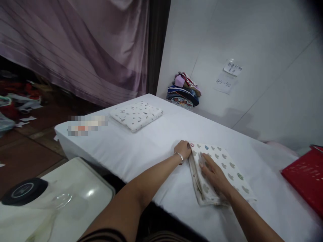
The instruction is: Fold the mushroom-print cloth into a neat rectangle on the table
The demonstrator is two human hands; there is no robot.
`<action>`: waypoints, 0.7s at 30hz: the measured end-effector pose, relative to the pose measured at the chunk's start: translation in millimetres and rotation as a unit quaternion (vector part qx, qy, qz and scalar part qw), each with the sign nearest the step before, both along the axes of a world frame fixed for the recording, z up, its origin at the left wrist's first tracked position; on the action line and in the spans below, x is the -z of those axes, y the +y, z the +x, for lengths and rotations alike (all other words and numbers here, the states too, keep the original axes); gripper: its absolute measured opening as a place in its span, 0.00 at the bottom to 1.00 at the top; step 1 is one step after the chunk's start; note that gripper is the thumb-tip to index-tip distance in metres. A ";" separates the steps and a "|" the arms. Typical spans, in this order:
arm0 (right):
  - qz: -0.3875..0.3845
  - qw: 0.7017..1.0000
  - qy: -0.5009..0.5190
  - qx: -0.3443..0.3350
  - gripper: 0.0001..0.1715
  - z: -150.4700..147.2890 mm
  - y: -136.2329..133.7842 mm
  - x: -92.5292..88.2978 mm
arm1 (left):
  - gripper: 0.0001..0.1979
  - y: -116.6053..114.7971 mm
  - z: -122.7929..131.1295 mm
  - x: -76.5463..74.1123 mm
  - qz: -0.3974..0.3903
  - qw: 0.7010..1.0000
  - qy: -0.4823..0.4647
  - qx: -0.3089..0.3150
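Observation:
A folded white cloth (227, 164) printed with grey animal-head shapes and a few coloured ones lies on the white-covered table (156, 158). At its far left corner, my left hand (183, 149) has its fingers curled on the edge; a bracelet circles that wrist. My right hand (213, 173) rests on top of the cloth, fingers stretched out and slightly blurred. Several folded layers show along the cloth's left side. Farther back lies another folded cloth (137, 116), white with small dark prints, apart from both hands.
Folded clothes (183, 90) are piled by the wall beyond the table. A red item (305, 174) sits at the right edge. A cream surface with a black round object (24, 191) stands at lower left. A purple curtain (101, 40) hangs behind; paper notes (224, 82) are on the wall.

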State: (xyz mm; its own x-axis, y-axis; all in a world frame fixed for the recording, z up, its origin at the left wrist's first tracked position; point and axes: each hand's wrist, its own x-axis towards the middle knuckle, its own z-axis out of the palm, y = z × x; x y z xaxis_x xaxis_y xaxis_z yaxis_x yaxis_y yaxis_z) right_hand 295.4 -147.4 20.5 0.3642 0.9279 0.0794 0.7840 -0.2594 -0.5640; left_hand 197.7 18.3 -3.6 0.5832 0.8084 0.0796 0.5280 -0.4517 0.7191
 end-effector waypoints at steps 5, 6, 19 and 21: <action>0.020 0.997 -0.060 -0.038 0.38 14.0 41.8 -7.6 | 0.13 -1.3 1.6 2.9 0.006 1.000 -0.024 -0.004; 0.018 0.997 -0.069 -0.042 0.38 17.8 50.1 -5.5 | 0.13 -0.9 1.7 3.6 0.005 1.000 -0.025 -0.001; -0.018 0.997 -0.076 -0.004 0.28 63.3 85.2 -5.1 | 0.16 7.2 10.6 4.1 -0.018 1.000 0.012 0.002; -0.038 0.996 -0.084 0.008 0.26 72.9 90.2 0.2 | 0.17 6.3 11.9 3.6 -0.025 1.000 0.015 -0.004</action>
